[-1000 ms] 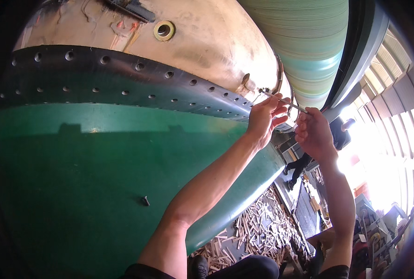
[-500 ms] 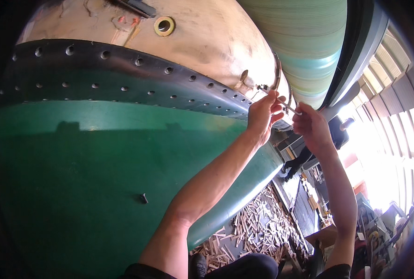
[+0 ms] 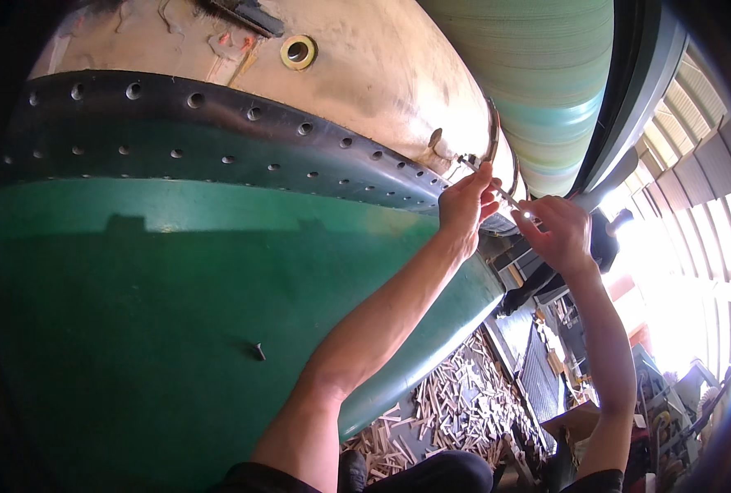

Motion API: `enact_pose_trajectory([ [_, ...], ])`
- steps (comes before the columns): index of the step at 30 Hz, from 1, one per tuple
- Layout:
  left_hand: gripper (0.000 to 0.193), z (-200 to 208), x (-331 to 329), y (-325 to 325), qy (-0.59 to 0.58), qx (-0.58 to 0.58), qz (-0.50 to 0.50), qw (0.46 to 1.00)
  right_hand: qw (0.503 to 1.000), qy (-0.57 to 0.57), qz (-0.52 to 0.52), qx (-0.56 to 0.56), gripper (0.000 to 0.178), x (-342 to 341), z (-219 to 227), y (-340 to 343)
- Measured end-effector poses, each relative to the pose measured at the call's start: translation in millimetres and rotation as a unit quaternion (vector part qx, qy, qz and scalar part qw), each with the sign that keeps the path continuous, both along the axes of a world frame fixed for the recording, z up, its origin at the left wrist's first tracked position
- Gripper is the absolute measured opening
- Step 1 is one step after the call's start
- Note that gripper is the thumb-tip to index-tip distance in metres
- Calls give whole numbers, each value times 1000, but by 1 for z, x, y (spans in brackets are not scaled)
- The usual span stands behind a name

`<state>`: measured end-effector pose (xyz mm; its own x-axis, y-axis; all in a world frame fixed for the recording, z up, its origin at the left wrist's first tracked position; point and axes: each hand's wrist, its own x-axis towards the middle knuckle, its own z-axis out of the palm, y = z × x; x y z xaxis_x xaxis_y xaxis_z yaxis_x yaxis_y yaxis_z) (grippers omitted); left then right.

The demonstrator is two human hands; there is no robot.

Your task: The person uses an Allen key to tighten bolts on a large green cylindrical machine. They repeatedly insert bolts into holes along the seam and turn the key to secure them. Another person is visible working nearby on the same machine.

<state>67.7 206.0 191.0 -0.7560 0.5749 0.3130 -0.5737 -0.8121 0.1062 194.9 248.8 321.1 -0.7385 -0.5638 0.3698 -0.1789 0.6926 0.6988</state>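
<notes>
A thin metal rod, perhaps a hex key, slants down to the right between my hands. Its far end meets a small dark bolt beside the black strip's far right end. My left hand is closed, thumb and fingers pinching the rod near the bolt. At the rod's bright near end is my right hand, thumb and fingertips around it, the other fingers loosely bent. The black strip, with rows of holes, curves between a tan metal drum and a smooth green surface.
A loose dark bolt lies on the green surface. Above right runs a pale green roller. Many wood scraps cover the floor below. A person in dark clothes is beyond my right hand. Assorted clutter fills the lower right.
My right hand has loosened from a fist to a lighter fingertip hold and turned at the rod's end. The left hand keeps its pinch. The view has shifted slightly.
</notes>
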Motion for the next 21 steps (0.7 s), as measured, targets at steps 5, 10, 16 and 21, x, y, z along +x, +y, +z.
enact_pose_trajectory([
  [5,20,-7,2,-5,50,64,17,997,696,-142,-178,-681,26,-13,-5,19],
  [10,17,-9,-3,1,37,30,6,999,860,-70,-202,-464,26,-10,-4,18],
  [16,34,-6,-5,6,-7,-37,12,999,998,-10,42,46,30,2,0,-7],
  [21,27,-10,-1,2,44,31,4,999,737,-91,-134,-656,20,-8,-5,11],
])
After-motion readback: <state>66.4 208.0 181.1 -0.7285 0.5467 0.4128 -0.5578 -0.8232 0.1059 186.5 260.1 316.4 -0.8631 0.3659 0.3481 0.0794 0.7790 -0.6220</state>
